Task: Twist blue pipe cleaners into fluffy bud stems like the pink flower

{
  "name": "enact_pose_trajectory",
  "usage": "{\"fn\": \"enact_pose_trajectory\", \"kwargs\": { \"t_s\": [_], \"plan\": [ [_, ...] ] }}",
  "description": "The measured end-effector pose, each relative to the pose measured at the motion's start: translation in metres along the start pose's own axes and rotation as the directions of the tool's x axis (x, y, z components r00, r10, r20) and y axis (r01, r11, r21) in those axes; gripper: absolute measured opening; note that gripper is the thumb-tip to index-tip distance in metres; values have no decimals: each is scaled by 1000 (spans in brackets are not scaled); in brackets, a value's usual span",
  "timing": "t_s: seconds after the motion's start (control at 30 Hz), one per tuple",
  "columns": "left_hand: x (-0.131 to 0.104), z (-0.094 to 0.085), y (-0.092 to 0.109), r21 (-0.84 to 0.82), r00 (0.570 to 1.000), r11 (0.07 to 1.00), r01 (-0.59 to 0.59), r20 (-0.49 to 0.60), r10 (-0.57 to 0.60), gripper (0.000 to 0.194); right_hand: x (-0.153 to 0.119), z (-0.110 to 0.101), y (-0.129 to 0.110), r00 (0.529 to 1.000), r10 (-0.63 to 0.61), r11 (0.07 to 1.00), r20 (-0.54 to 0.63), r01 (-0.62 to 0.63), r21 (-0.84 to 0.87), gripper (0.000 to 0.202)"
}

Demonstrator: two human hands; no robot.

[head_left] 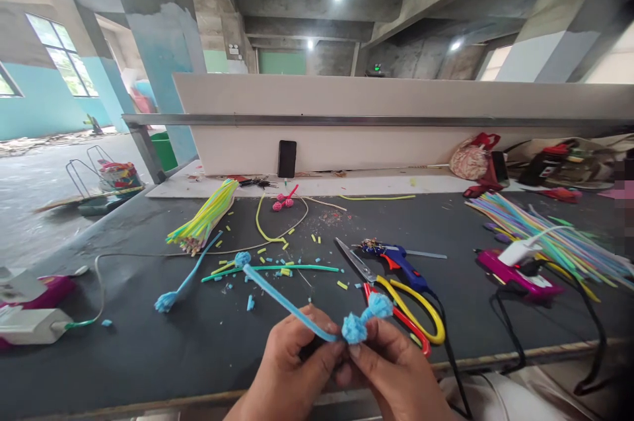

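Presently, left hand [302,358] grip pinches the near end of a blue pipe cleaner [282,301], long axis slanting away leftward over the table [163,355]; right hand [396,365] grip pinches a double-tufted blue piece [354,328] just right of it (any join unclear).

Sky blue colours the held stem [292,309] and its pompoms [354,328]; the scissors [356,261] have yellow and red handles [436,327]; the glue gun [402,266] is dark blue with an orange trigger [390,263]; the tabletop [143,348] is dark grey, the bead-like cluster [278,206] hot pink, the pouch [467,160] mottled pink and cream
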State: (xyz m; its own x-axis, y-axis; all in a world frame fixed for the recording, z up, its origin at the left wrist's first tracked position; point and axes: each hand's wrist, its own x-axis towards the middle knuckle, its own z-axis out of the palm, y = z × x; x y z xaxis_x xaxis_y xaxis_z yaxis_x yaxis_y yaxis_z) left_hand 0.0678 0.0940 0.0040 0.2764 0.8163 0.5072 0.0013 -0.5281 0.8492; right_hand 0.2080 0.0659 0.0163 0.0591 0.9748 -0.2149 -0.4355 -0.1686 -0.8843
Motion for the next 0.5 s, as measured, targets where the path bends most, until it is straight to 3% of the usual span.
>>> {"fn": "enact_pose_trajectory", "kwargs": {
  "t_s": [0.1,0.17,0.23,0.33,0.5],
  "plan": [
    [-4,3,-3,-50,987,988,146,-53,-149,9,0,-2,1,998,-11,999,58,13,-36,29],
    [-5,3,-3,-29,980,983,181,-84,-183,10,1,-3,1,992,-7,1000,130,10,-25,28],
    [-5,2,-3,26,983,986,165,-86,-162,10,2,-3,1,986,-8,1000,167,4,23,31],
    [-3,-2,-3,95,991,987,129,-42,-126,11,4,-3,2,992,-28,997,124,20,71,36],
    [1,-4,1,122,993,987,103,37,-108,12,2,-3,4,993,-104,992,59,107,-59,30]
  ]
}}
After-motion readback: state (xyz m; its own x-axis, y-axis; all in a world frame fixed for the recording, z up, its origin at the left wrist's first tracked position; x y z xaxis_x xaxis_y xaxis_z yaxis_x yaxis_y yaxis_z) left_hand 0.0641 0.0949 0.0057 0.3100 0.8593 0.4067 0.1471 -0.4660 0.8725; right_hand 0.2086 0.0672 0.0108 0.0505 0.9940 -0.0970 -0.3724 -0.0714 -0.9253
